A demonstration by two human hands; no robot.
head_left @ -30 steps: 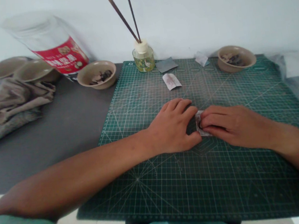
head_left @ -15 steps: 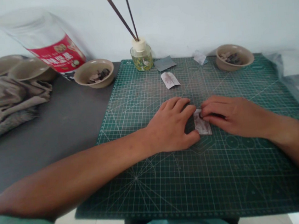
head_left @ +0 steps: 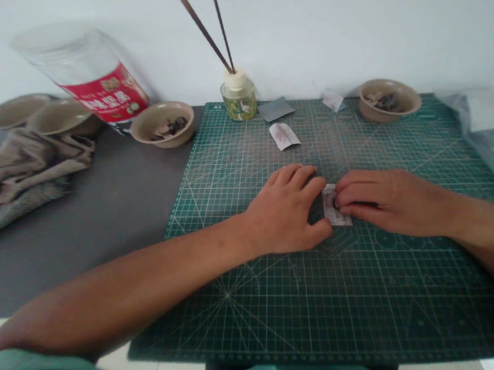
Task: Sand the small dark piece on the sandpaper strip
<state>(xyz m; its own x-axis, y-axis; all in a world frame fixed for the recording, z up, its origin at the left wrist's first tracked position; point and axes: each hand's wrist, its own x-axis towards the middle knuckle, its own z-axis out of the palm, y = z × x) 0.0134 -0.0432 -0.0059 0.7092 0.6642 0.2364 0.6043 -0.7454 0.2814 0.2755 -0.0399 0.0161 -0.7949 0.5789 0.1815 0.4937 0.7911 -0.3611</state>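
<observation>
A small whitish paper piece lies on the green cutting mat, between my hands. My right hand rests on its right side, the fingertips pressed onto it and covering part of it. My left hand sits curled just left of the piece, its fingertips at or very near the left edge. I cannot tell whether the left fingers touch it. Nothing shows in the left hand.
Farther up the mat lie a white paper slip, a grey square and a pale scrap. Bowls with dark pieces stand at the back, near a reed diffuser. A crumpled cloth lies left.
Since a second ago, my right hand has drawn slightly right, leaving more of the paper piece visible. My left hand has barely moved. The whole view has shifted slightly with my head.
</observation>
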